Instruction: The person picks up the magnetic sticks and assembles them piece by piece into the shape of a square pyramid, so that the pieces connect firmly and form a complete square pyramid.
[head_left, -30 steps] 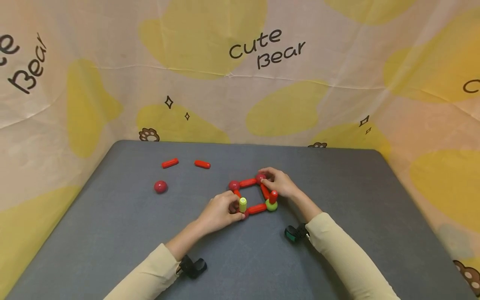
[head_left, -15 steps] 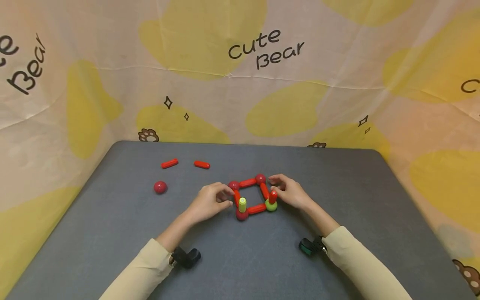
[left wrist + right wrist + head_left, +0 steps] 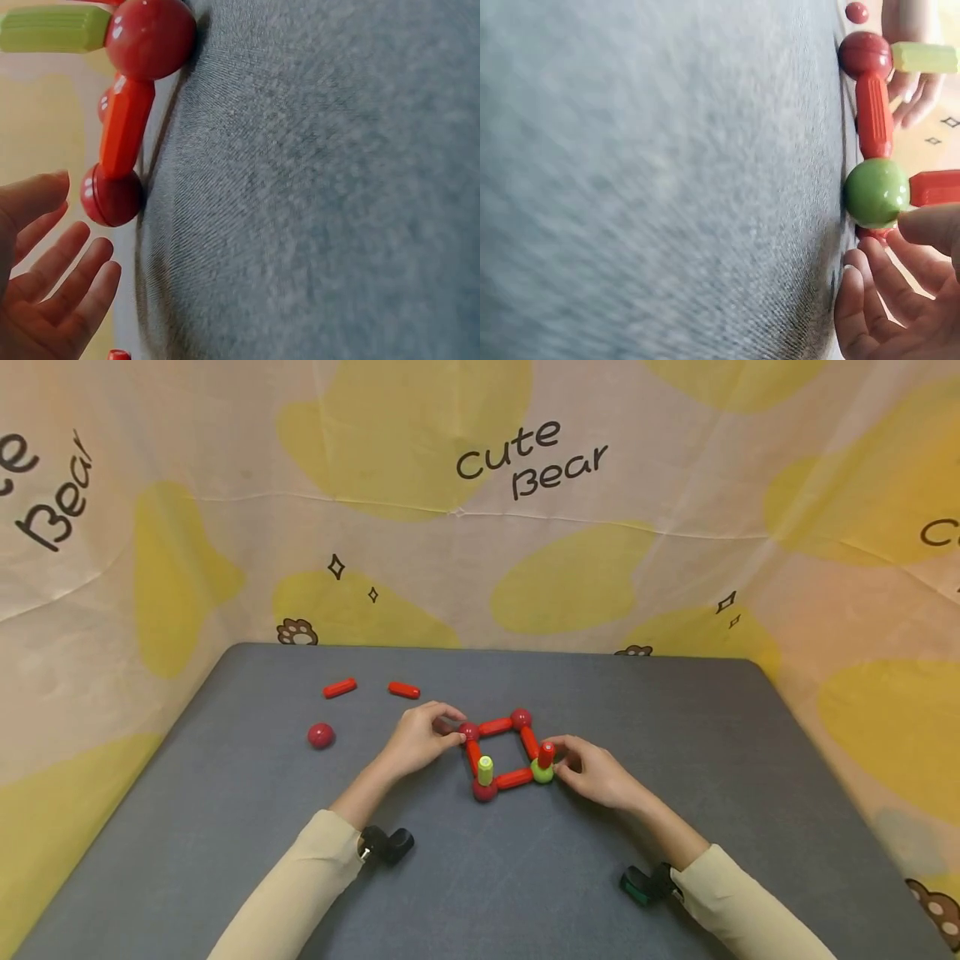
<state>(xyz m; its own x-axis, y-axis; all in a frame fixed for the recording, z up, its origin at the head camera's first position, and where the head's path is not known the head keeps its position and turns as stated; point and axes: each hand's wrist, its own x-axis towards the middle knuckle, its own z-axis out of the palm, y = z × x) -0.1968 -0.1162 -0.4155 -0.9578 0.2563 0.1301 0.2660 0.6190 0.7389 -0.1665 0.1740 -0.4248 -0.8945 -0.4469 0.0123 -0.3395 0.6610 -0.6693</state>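
Head view, ball-and-rod square (image 3: 514, 778): we have it flat on the grey tabletop (image 3: 480, 893), joined on all four sides, with its far-left red ball (image 3: 468, 732) at 10 o'clock, far-right red ball (image 3: 521, 719) at 1, green ball (image 3: 542, 772) at 4 and near-left red ball (image 3: 485, 790) at 7
Upright rods: a yellow-green rod (image 3: 485, 770) stands on the 7 o'clock ball, an upright red rod (image 3: 547, 754) on the 4 o'clock one
Corner step: we judge it to be evening out the square; the next move would call for a light touch that knocks neither upright
Loose pieces: a loose red ball (image 3: 321, 735) toward 9 o'clock, two loose red rods (image 3: 340, 688) toward 10, all apart from the square
Tabletop room: we find bare grey toward 3 and 6 o'clock, and a far edge at 12 with the fabric backdrop (image 3: 525, 577) rising behind
Left wrist view, left hand (image 3: 45, 304): spread, gripping nothing, the far-left red ball at 3 o'clock from its thumb with a gap showing
Right wrist view, right hand (image 3: 919, 315): loosely bent, unclenched, thumb tip at the green ball's 5 o'clock; whether it presses we cannot tell
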